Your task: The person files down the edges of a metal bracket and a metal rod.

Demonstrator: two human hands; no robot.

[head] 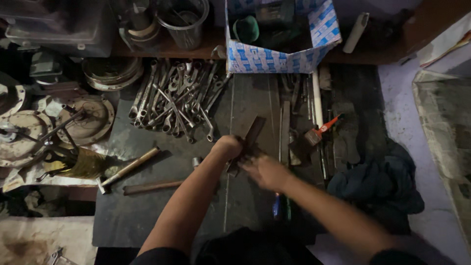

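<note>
Both hands closed on flat dark metal piece (249, 140), left hand (229, 146), blurred right hand (265, 172), lower end hidden

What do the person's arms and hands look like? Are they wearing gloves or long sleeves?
No gloves: the left hand and right hand are bare, with no rings or watch visible. Both forearms are uncovered. Dark sleeves show only near the bottom edge, up by the upper arms.

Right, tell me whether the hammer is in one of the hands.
No. The hammer lies on the dark mat, apart from both hands; the left hand and right hand are on a flat metal bar.
</note>
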